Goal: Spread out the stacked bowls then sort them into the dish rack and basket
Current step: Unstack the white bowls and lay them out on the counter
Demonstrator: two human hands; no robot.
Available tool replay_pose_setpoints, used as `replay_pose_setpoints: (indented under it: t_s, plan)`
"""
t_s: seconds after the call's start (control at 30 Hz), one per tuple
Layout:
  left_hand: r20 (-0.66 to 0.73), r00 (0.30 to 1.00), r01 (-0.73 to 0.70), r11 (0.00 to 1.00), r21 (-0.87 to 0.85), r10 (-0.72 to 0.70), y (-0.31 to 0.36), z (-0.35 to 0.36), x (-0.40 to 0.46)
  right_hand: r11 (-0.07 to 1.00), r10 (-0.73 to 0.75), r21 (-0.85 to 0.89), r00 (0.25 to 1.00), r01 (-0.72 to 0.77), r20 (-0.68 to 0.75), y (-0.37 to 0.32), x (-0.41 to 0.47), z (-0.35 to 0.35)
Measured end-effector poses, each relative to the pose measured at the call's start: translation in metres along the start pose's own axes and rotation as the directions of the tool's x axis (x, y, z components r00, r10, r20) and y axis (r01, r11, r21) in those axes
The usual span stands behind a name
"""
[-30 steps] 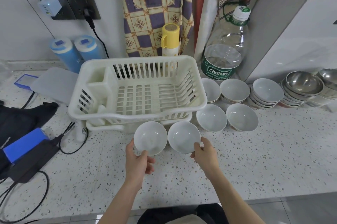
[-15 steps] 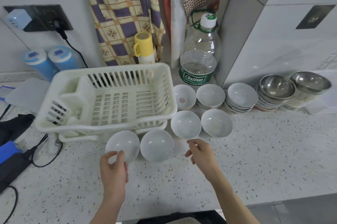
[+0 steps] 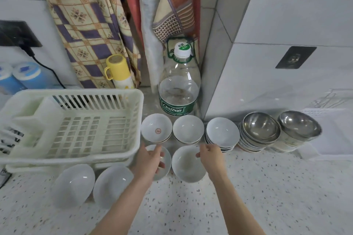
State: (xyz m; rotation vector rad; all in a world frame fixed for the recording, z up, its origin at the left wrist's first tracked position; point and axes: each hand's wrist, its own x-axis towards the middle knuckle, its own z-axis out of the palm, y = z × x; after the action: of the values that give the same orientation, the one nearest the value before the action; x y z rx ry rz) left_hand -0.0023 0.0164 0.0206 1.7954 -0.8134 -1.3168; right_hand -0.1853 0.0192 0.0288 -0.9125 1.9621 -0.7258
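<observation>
Two white bowls (image 3: 73, 185) (image 3: 112, 185) lie side by side in front of the white plastic dish rack (image 3: 76, 125). Further right sit two more single bowls: one (image 3: 166, 158) partly under my left hand (image 3: 150, 160), the other (image 3: 188, 166) beside my right hand (image 3: 210, 156). Both hands are open and hold nothing. Behind them stand three low stacks of white bowls: one with a red mark (image 3: 156, 129), a middle one (image 3: 188, 129), and a taller one (image 3: 222, 135) that my right fingertips nearly touch. Two stacks topped with steel bowls (image 3: 260, 127) (image 3: 299, 125) stand at the right.
A large clear water bottle (image 3: 179, 89) stands in the corner behind the bowls, with a yellow-capped flask (image 3: 117, 70) and blue containers (image 3: 28, 76) behind the rack. Cloths hang on the wall. A white tray (image 3: 334, 133) lies at the far right.
Both hands let go of the two front bowls and moved forward and right, over the two middle bowls. The view swung to the right.
</observation>
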Motion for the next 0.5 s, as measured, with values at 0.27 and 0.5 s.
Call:
replay_pose_setpoints:
  t_s: [0.27,0.5]
  plan:
    - [-0.064,0.990,0.124,0.990,-0.071,-0.128,0.002,0.026,0.039,0.999,0.038,-0.035,0.999,-0.037,0.011,-0.003,0.032,0.031]
    - [-0.101,0.984,0.130,0.975,-0.183,-0.150,0.003,0.031,0.050,0.996,0.078,-0.035,0.996,-0.079,-0.047,-0.006,0.046,0.042]
